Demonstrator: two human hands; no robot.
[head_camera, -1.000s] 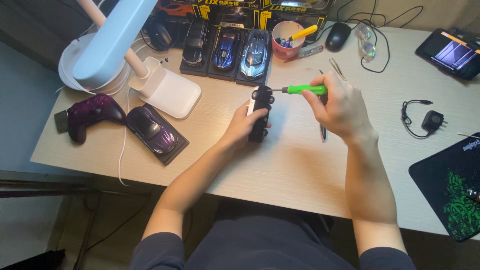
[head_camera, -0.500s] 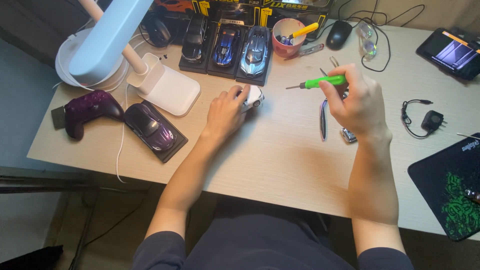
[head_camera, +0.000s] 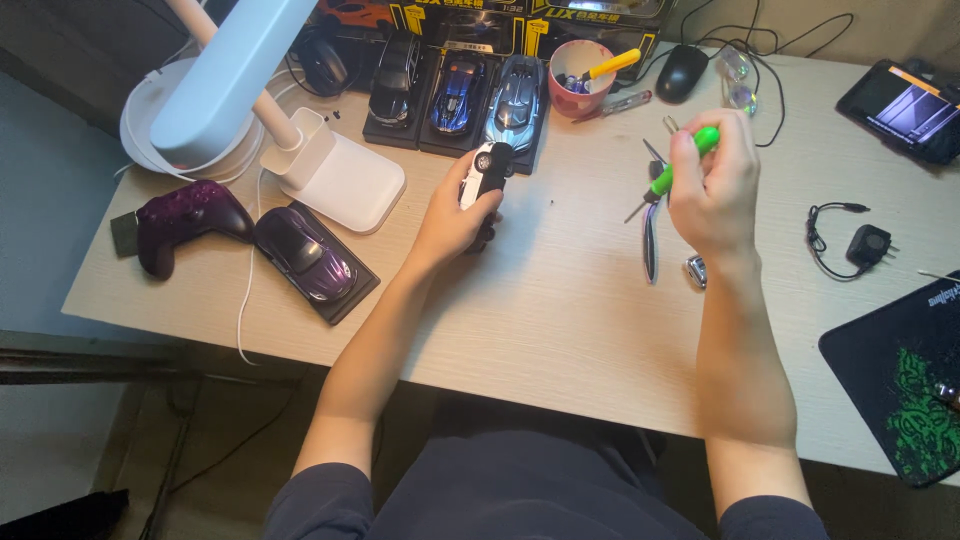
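My left hand (head_camera: 455, 215) grips a small white and black toy car (head_camera: 487, 170), tipped on its side just above the desk (head_camera: 560, 320), close to the row of model cars. My right hand (head_camera: 712, 190) holds a green-handled screwdriver (head_camera: 668, 178) with its tip pointing down and to the left, away from the car. Under the right hand lie a dark pen-like tool (head_camera: 650, 240) and a small silver part (head_camera: 696, 270).
Three model cars (head_camera: 455, 95) stand on black bases at the back, with a pink cup (head_camera: 580, 80) of tools beside them. A white desk lamp (head_camera: 270, 110), a purple controller (head_camera: 185, 220) and a purple car (head_camera: 305, 255) sit left. A mouse (head_camera: 682, 70), tablet (head_camera: 905, 105), adapter (head_camera: 868, 243) and mousepad (head_camera: 900, 385) sit right.
My left hand lifted the toy car and turned it onto its side, moving slightly toward the back. My right hand swung the screwdriver away from the car, tip down.
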